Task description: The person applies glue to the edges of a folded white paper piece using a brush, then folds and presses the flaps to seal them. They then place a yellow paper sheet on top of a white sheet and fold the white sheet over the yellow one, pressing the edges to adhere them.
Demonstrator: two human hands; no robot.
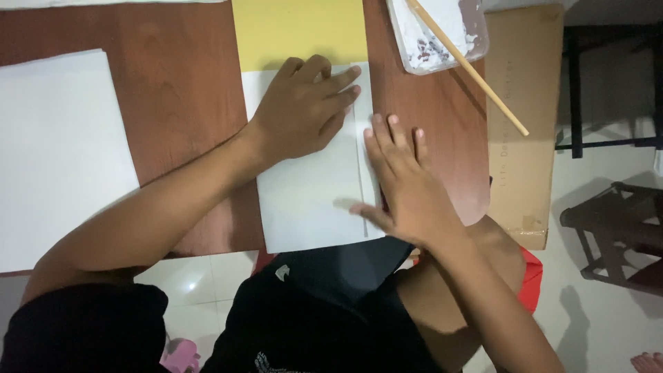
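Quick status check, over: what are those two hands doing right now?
Left hand flat on white paper sheet. Right hand pressing its folded right edge. Clear plastic tray with wooden stick lies apart, nothing blocking.

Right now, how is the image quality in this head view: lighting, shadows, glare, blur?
Head view: dim, warm indoor light; the left hand and right hand are sharp enough, resting flat on the white sheet; soft shadow under the right thumb; small glare spot on the floor tile; the dark clothing loses detail; no strong motion blur.
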